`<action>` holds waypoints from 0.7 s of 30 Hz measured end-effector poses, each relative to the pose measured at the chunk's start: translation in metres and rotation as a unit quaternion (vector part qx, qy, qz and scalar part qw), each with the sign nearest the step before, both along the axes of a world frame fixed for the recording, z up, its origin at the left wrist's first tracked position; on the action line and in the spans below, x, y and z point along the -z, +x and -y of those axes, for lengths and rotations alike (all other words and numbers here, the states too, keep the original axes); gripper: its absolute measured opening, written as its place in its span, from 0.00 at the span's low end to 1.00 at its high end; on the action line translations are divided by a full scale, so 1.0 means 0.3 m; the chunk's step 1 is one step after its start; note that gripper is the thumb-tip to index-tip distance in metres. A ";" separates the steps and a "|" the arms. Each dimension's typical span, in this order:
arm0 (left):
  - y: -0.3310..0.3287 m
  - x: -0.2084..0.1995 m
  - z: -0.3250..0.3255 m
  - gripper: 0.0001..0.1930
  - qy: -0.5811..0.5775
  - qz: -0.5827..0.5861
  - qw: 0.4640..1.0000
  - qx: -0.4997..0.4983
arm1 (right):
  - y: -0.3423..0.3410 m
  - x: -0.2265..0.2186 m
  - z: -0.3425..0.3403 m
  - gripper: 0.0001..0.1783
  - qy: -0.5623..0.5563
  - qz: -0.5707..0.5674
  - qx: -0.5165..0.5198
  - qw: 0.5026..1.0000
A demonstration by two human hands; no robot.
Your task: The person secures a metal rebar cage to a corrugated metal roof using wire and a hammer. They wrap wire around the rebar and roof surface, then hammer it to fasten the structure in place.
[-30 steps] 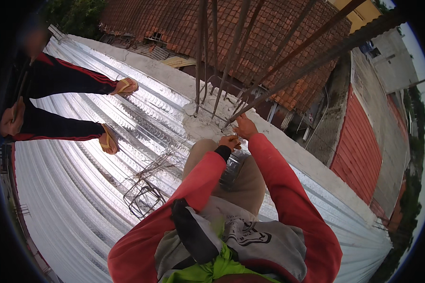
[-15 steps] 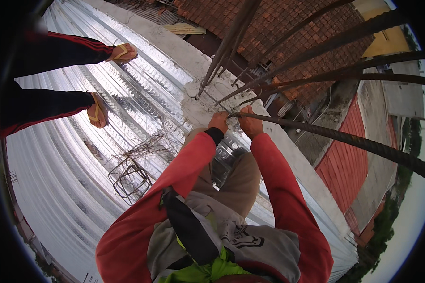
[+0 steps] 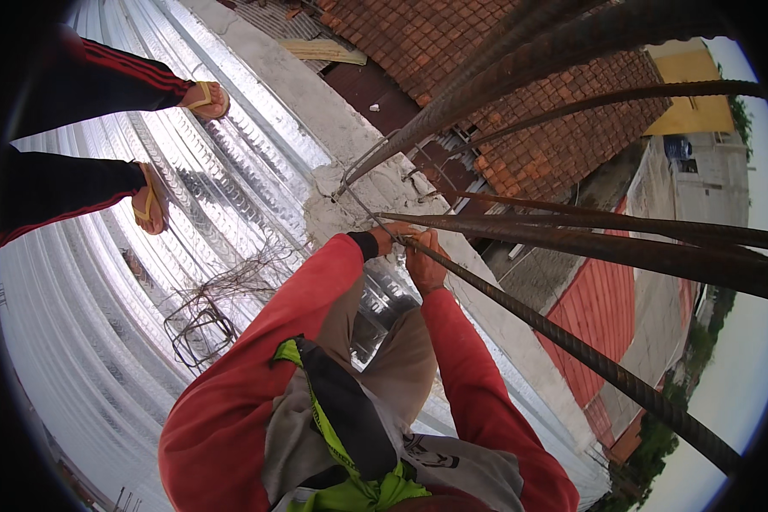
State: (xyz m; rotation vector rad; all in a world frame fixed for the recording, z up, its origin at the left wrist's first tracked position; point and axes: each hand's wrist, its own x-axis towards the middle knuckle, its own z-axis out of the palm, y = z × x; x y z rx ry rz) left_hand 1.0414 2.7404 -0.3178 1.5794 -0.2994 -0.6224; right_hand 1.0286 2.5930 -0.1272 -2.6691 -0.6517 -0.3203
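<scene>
Sleeves of red cloth run up from the lower edge to both hands, which meet at a ribbed steel bar [image 3: 520,316] above the concrete edge of the roof. The left hand [image 3: 390,238] has its fingers clenched round the bar's near end; the right hand [image 3: 424,266] grips the same bar just beside it. Further left, a tangle of wire [image 3: 205,320] lies on the corrugated metal sheeting [image 3: 85,358]. Beyond it stand another person's sandalled feet [image 3: 151,201].

Red sleeves [image 3: 256,375] fill the lower centre, over a grey top with a lime-green strap [image 3: 320,422]. Rust-brown rebar [image 3: 572,239] crosses right; ribbed silver decking [image 3: 85,341] left. Upper left, black trousers [image 3: 102,81] carry red stripes above yellow sandals [image 3: 149,200].
</scene>
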 end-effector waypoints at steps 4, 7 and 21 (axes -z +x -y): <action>0.029 -0.079 -0.001 0.35 0.038 0.226 0.973 0.029 | -0.017 0.059 0.016 0.15 -0.012 -0.060 0.066 0.996; 0.059 -0.184 -0.020 0.26 0.144 0.124 0.981 0.034 | -0.018 0.061 0.014 0.14 0.020 -0.046 0.056 0.997; -0.138 -0.316 -0.014 0.07 0.164 0.168 0.911 -0.339 | -0.096 0.006 0.014 0.09 0.127 -0.087 0.060 0.986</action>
